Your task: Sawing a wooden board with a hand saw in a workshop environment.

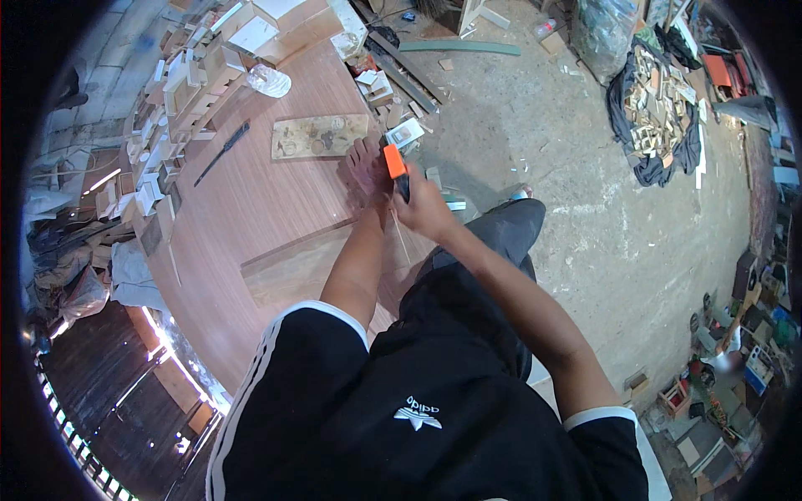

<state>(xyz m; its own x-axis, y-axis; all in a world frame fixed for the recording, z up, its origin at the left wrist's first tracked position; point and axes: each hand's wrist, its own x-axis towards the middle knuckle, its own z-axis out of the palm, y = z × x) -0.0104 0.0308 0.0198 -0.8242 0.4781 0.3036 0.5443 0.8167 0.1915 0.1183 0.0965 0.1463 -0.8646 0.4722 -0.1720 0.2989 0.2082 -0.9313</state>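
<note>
My right hand (424, 206) is closed round the black grip of an orange-and-black tool (394, 161); I cannot make out its kind from above. Just to the left, my left hand (366, 169) lies with fingers spread at the right edge of the wood-grained tabletop (251, 192). Its fingertips are close to a worn, stained wooden board (313, 137). Whatever lies under that hand and the tool is hidden. A wider plank (292, 265) rests on the tabletop, partly behind my left forearm.
A thin dark file-like tool (222, 153) and a clear plastic container (269, 81) lie on the tabletop. Pale wooden box pieces (180, 88) crowd its far left edge. Offcuts fill a dark sack (658, 113) on the concrete floor (576, 242). A green strip (459, 48) lies farther off.
</note>
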